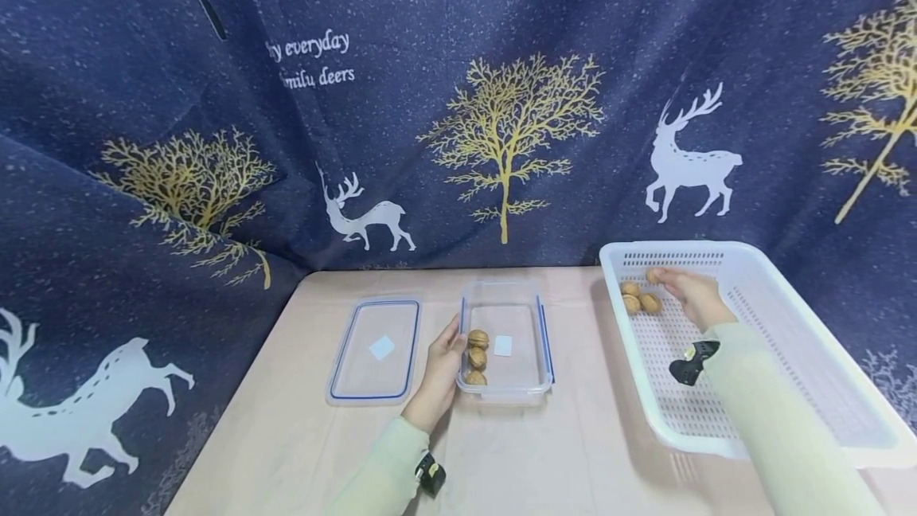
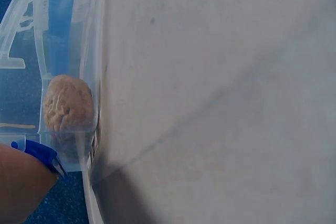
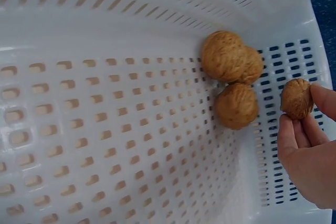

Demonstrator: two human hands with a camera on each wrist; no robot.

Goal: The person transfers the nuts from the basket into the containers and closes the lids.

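Note:
My right hand (image 1: 693, 297) pinches a walnut (image 3: 297, 98) between thumb and fingertips, inside the white plastic basket (image 1: 637, 373). Three other walnuts (image 3: 235, 106) lie bunched together on the basket floor beside it. At the left wall of a clear food container (image 1: 519, 365) is my left hand (image 1: 440, 377), its fingers holding that side by the rim. Along the same wall inside, three walnuts (image 1: 477, 357) sit in a row. The left wrist view shows one walnut (image 2: 69, 103) through the clear wall, with part of the left hand (image 2: 23, 184) by a blue clip.
Left of the container, its clear lid (image 1: 376, 353) with a blue seal lies flat on the pale tabletop (image 1: 544, 452). A dark blue cloth (image 1: 444, 181) printed with deer and trees hangs behind the table. The basket's raised walls enclose the right hand's area.

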